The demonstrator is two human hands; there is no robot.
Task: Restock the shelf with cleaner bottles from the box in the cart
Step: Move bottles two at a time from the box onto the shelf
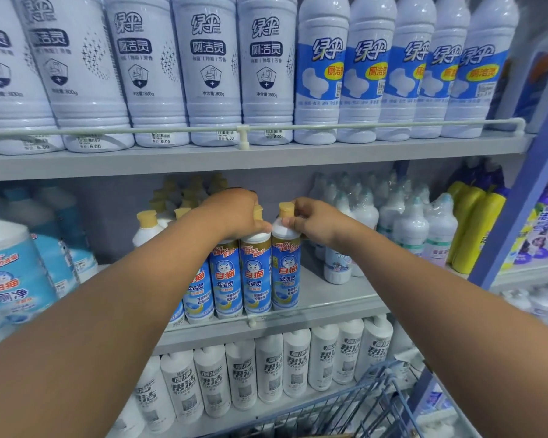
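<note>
Cleaner bottles (255,273) with blue cat labels and yellow caps stand in a front row on the middle shelf (323,298), touching side by side at its front edge. Nearest the camera, the blue wire rim of the cart (377,403) shows at the bottom, right of centre; the box is not visible. Both forearms reach up from the lower corners to the row. The left hand (234,214) curls over the neck and shoulder of one bottle (256,275), its thumb lying on the white shoulder and a yellow cap poking out beside the fingers. The right hand (317,221) pinches the neck of the rightmost bottle (286,273) just under its yellow cap, fingers wrapped round it. The two held bottles stand upright and touch each other. More yellow-capped bottles (184,200) stand behind the row, deeper in the shelf. Left of them sit large light-blue jugs (13,273); to the right, shrink-wrapped white bottles (402,216) and yellow bottles (475,229). On the shelf below stands a row of white bottles with dark lettering (266,371). On the top shelf, tall white bottles (209,67) stand behind a rail (171,130), those on the right carrying blue labels.
</note>
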